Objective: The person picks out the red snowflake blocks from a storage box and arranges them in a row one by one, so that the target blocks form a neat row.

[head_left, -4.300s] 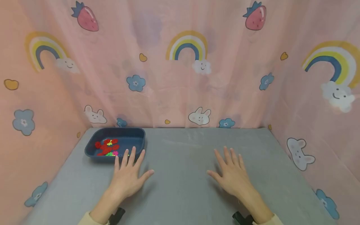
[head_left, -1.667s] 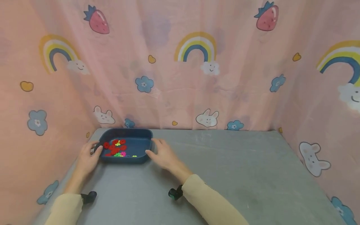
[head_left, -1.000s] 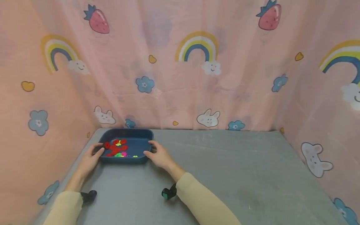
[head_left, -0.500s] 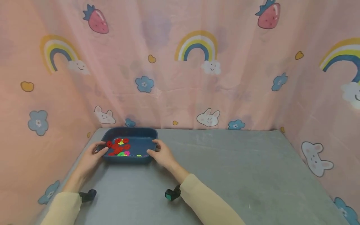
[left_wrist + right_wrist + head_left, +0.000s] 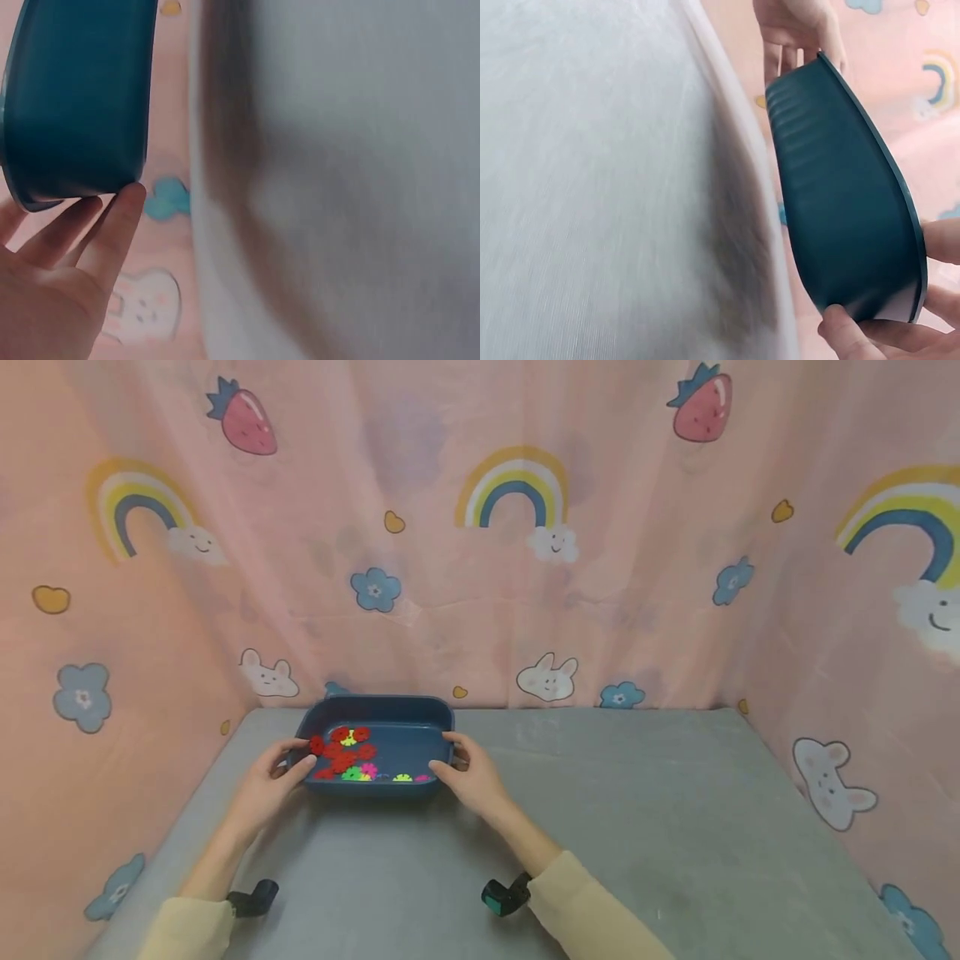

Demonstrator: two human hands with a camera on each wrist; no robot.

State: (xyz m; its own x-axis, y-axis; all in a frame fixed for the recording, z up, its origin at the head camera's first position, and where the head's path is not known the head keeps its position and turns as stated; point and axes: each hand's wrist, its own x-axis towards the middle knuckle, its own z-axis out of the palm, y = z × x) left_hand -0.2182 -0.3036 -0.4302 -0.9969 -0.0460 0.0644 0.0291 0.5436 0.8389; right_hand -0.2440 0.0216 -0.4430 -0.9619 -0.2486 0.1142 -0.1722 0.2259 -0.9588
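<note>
A dark blue rectangular tray (image 5: 408, 747) is held up off the table between both hands in the head view. Inside lie small flower-shaped plastic pieces (image 5: 343, 760), mostly red, with a few green, pink and yellow ones. My left hand (image 5: 266, 785) grips the tray's left end, thumb at the near rim; in the left wrist view its fingers (image 5: 112, 236) reach the tray's underside. My right hand (image 5: 477, 781) grips the right end. The right wrist view shows the tray's outer wall (image 5: 840, 180), with curtain visible between it and the table.
A grey table (image 5: 600, 827) extends beneath and to the right of the tray. Pink patterned curtain (image 5: 645, 610) surrounds it at the back and both sides. Black wrist cameras (image 5: 506, 895) sit at the cuffs of the cream sleeves (image 5: 592, 914).
Both hands went from spread open over the table to gripping the tray's ends. The tray has since risen off the table and shifted right with them.
</note>
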